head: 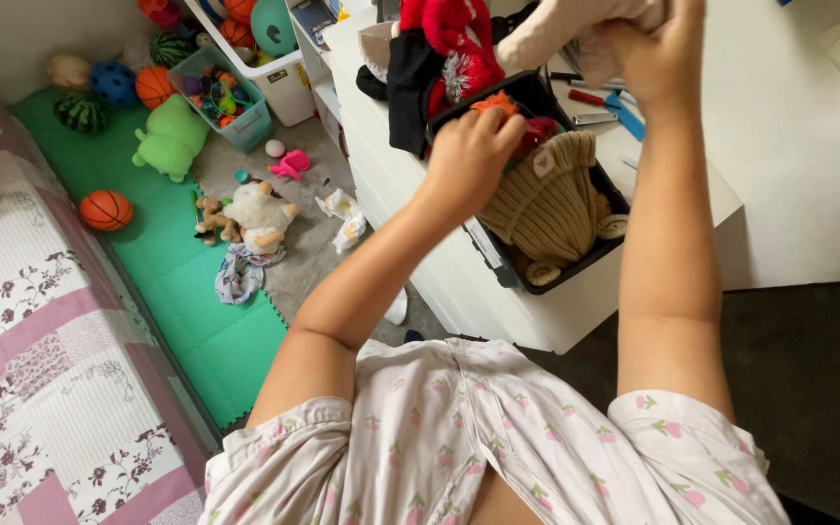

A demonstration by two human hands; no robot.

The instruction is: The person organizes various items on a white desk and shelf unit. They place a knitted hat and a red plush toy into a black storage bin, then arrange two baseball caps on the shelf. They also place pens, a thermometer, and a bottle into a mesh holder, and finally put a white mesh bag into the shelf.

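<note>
head view, looking down over a white bench (576, 321) beside a bed.

left hand (469, 156): fingers curled and pressed down into a black bin (512, 267), tips on an orange soft item (494, 102) at the bin's 11 o'clock; actual pinch not discernible.

right hand (658, 49): raised at 12 o'clock of the bin, fingers closed around a cream fabric piece (561, 27), held clear above the bench.

one tan ribbed knit garment (546, 204) filling the bin's centre; one red plush item (454, 39) and one black cloth (410, 83) at 10 o'clock.

handling, as judged: all soft, light, limp, not fragile; best gathered by a bunched fold, not an edge.

floor at 9 o'clock: green foam mat (196, 321), three orange balls, one green plush toy (169, 141), one pale stuffed toy (260, 214).
</note>
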